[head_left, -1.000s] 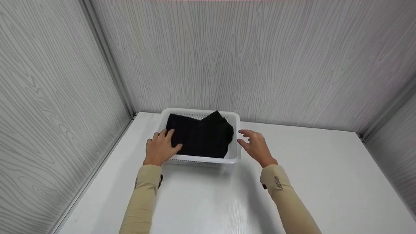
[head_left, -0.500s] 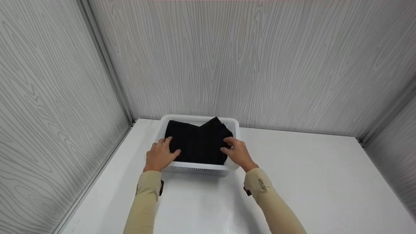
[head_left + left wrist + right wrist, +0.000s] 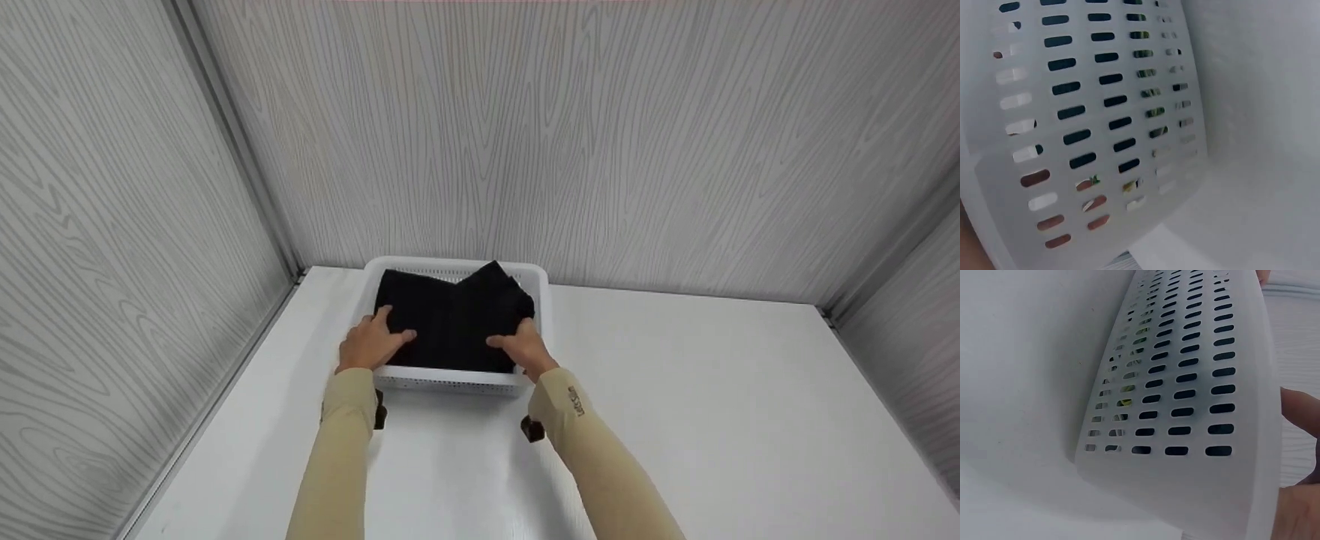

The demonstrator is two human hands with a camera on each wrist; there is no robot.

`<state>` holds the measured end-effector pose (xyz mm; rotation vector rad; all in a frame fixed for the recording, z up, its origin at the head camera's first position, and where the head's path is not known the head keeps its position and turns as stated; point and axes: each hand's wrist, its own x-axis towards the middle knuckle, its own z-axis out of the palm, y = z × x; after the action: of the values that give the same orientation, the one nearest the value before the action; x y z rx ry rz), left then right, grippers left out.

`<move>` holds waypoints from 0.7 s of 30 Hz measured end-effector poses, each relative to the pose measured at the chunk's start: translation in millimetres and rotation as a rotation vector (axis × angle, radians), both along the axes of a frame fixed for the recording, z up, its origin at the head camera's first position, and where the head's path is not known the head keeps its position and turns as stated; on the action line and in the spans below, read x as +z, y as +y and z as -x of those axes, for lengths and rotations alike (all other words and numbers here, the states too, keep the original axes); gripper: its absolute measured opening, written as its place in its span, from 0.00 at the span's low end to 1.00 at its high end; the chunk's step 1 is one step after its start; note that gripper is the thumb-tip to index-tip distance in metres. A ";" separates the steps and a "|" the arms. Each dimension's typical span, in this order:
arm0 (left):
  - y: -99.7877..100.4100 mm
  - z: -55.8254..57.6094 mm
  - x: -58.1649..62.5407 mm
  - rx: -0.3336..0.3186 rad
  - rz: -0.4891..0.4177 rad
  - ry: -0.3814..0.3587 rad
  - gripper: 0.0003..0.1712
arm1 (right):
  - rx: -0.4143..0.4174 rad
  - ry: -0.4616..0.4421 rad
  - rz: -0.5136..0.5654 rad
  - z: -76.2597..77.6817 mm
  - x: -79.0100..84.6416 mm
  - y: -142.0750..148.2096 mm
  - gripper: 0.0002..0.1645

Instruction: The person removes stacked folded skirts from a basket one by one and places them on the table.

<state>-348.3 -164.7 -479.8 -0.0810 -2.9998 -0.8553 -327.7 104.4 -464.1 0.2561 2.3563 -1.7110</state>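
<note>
A folded black cloth lies in a white perforated plastic basket, with one corner poking up at the back. My left hand reaches over the basket's left front, thumb on top of the cloth and the other fingers down along its left edge. Skin shows through the lower slots of the basket's front wall in the left wrist view. My right hand holds the cloth's right side, thumb on top, the remaining fingers mostly hidden. Its fingers appear behind the rim in the right wrist view.
The basket stands on a white table, close to the grey wood-grain back panel. Another panel rises at the left. Green and yellow bits show through the basket slots beneath the dark cloth.
My right hand has come in from right of the basket, over its rim and onto the cloth's right side. My left hand's fingers have sunk lower along the cloth's left edge.
</note>
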 end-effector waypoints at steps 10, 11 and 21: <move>-0.5 0.4 -9.0 0.072 -0.139 -0.058 0.50 | -0.029 -0.091 0.127 7.9 -11.8 0.4 0.58; -0.6 0.7 -9.4 0.072 -0.139 -0.065 0.51 | -0.036 -0.080 0.130 9.0 -13.5 -0.1 0.58; -7.7 8.7 -3.2 0.076 -0.194 -0.175 0.54 | -0.099 -0.088 0.209 14.5 -18.7 -4.3 0.60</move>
<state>-357.1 -172.3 -483.0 0.1163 -3.0326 -1.1976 -342.2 100.1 -482.7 0.4091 2.1158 -1.9315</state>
